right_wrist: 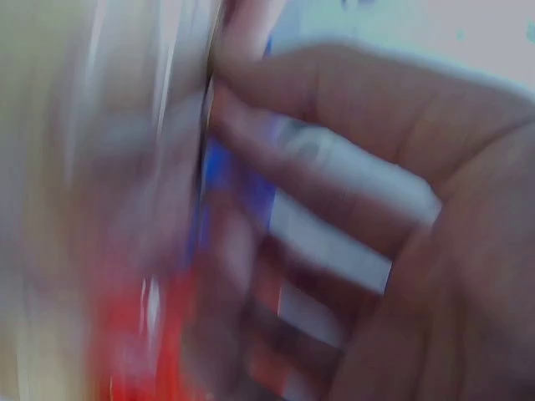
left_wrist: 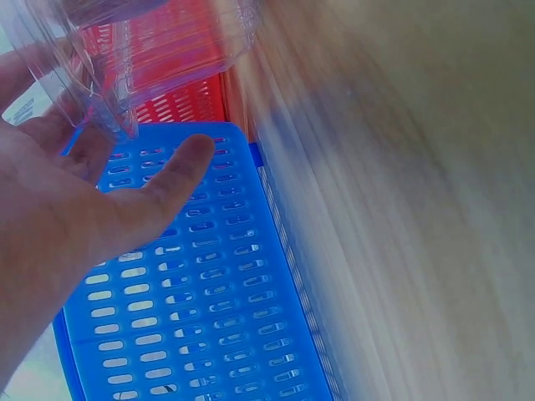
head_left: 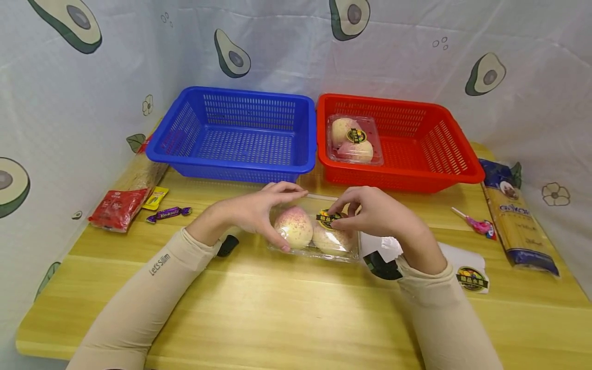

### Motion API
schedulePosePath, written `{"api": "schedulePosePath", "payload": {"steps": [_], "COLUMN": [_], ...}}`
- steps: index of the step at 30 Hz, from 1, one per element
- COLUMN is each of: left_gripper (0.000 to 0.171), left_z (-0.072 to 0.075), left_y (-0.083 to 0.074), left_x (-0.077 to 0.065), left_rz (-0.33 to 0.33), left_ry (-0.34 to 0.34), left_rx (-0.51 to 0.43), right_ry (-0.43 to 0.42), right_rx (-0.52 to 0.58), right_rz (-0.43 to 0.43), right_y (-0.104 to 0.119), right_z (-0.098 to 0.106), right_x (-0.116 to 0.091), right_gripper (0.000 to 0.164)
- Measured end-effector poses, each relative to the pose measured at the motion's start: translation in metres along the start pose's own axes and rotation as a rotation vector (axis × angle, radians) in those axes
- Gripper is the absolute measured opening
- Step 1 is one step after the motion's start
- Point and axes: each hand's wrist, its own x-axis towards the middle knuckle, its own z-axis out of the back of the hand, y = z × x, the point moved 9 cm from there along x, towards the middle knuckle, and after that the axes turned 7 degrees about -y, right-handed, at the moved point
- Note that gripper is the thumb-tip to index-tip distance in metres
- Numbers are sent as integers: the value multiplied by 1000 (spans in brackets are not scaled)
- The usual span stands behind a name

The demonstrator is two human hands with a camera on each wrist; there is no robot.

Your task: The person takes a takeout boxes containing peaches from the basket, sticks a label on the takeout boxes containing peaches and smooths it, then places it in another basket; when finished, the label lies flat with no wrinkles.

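A clear plastic box [head_left: 296, 251] lies on the table in front of the baskets, with two pale yellow and pink peaches [head_left: 293, 227] inside. My left hand [head_left: 252, 211] holds the box's left end, thumb at the front and fingers toward the back. Above the right peach is a black and gold label [head_left: 326, 219]. My right hand [head_left: 375, 211] pinches the label's right side between thumb and fingers, close over the lid. In the left wrist view the box [left_wrist: 180, 71] shows at the top beside the fingers. Blur hides the fingertip contact in the right wrist view.
A blue basket [head_left: 231, 167] and a red basket [head_left: 402, 177] stand behind. The red one holds another labelled peach box [head_left: 355, 140]. A white label sheet [head_left: 462, 255] lies by my right wrist. Noodles [head_left: 518, 216] and a lollipop [head_left: 478, 224] lie right; a red packet [head_left: 117, 209] and candy [head_left: 168, 214] lie left.
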Motion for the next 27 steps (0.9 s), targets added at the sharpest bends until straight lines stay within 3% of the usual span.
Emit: {"api": "schedulePosePath", "payload": {"steps": [4,8,19,27], "left_gripper": [117,118,118,118], "left_z": [1,2,1,0], "left_y": [0,-1,1,0], "left_x": [0,-1,0,0], "left_rz": [0,2,13,0], "left_ry": [-2,-4,-1,1], "left_rx": [-2,-1,9,12], "right_ry": [-76,-113,47,119], "right_rx": [-44,-94,2,208], "right_rz": [-73,-95,-133,-99], "right_y": [11,15,-25,-49], "right_z": [-5,-7,10,2], "right_x": [0,2,-3,1], "right_gripper": [9,16,40,38]}}
